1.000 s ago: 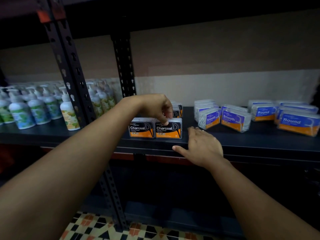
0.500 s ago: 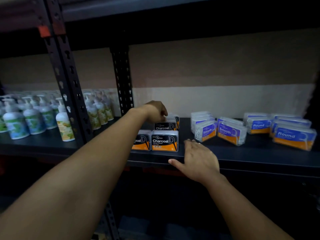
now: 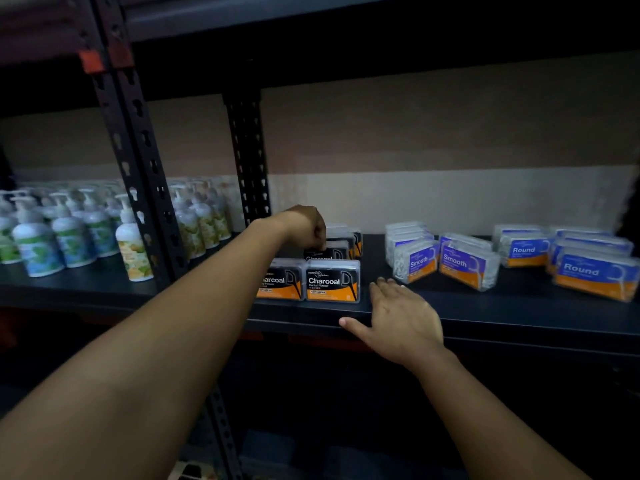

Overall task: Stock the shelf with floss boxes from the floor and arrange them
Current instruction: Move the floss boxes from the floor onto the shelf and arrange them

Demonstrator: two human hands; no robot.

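Black-and-orange "Charcoal" floss boxes stand on the dark shelf [image 3: 485, 317]. Two are in the front row, the right one [image 3: 333, 281] fully visible and the left one [image 3: 281, 280] partly behind my forearm. My left hand [image 3: 304, 227] reaches behind them and grips the top of a second-row Charcoal box [image 3: 327, 252], fingers curled over it. More Charcoal boxes [image 3: 349, 237] stand further back. My right hand [image 3: 398, 317] rests flat on the shelf's front edge, fingers straight, just right of the front row.
Blue "Smooth" floss boxes [image 3: 453, 261] and "Round" floss boxes [image 3: 588, 271] sit to the right. Pump bottles [image 3: 131, 247] fill the neighbouring bay on the left, beyond perforated black uprights [image 3: 138, 174]. Another shelf hangs overhead. Patterned floor tiles show at the bottom.
My left hand left the front Charcoal box and reached back to the second row, taking hold of a box there. The view tilted upward. My right hand stayed on the shelf edge.
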